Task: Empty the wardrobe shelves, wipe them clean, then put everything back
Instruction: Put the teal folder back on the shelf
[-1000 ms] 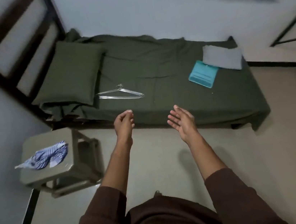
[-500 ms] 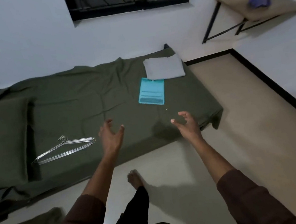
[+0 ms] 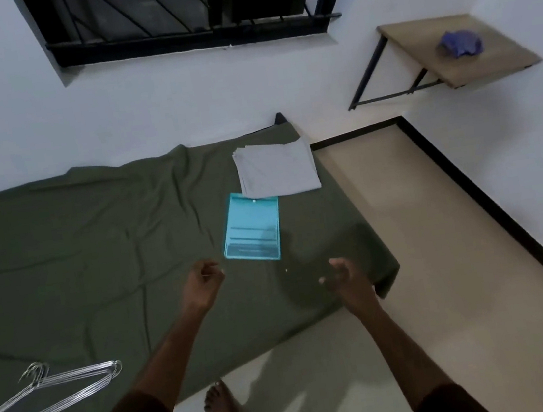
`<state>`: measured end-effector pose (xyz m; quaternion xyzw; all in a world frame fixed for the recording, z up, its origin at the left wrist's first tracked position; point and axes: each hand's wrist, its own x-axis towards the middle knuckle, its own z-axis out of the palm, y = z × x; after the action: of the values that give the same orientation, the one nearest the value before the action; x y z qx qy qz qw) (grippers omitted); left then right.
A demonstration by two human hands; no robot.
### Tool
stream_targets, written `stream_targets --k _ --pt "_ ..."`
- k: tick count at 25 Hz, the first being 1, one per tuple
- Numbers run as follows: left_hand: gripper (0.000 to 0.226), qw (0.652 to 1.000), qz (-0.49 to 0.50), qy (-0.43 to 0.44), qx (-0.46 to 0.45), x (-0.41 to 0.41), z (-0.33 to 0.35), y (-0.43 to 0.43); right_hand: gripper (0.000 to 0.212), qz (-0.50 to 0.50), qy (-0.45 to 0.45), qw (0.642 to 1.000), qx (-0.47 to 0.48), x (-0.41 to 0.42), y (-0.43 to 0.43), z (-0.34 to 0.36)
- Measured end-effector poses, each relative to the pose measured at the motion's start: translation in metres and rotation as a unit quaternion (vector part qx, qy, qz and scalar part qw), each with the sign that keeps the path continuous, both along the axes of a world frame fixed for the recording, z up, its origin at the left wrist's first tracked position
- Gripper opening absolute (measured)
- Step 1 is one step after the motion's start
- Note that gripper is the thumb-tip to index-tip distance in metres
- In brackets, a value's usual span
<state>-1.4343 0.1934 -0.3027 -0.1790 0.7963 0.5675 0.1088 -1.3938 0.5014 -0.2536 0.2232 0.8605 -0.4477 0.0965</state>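
A teal plastic folder (image 3: 253, 227) lies flat on the green bed (image 3: 97, 256), and a folded grey cloth (image 3: 277, 167) sits just beyond it near the bed's far corner. A bunch of wire hangers (image 3: 51, 395) rests on the bed at lower left. My left hand (image 3: 203, 285) hovers over the sheet just left of the folder's near edge, fingers loosely curled and holding nothing. My right hand (image 3: 347, 279) hangs above the bed's near right corner, fingers relaxed and empty. Neither hand touches the folder.
A wall-mounted wooden shelf (image 3: 486, 63) at upper right carries a crumpled blue cloth (image 3: 461, 42). A barred window (image 3: 189, 9) is above the bed. Beige floor (image 3: 444, 269) runs along the bed's right side. My bare foot (image 3: 220, 408) stands by the bed's edge.
My view has swung right and moved closer to the bed, so the folder and grey cloth are now nearer. Both hands have reached forward toward the folder; the stool and pillow left the view.
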Motion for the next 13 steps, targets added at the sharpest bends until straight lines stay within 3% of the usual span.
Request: stream_targets --k 6,13 --pt "0.023 0.999 0.011 -0.034 0.002 -0.092 -0.025 0.026 0.048 0.039 -0.081 0.995 -0.051 -0.107 0.03 -0.039" --pt "0.029 0.981 0.13 -0.142 -0.024 -0.16 -0.086 0.05 0.03 0.089 -0.185 0.973 -0.104 -0.247 0.059 -0.145"
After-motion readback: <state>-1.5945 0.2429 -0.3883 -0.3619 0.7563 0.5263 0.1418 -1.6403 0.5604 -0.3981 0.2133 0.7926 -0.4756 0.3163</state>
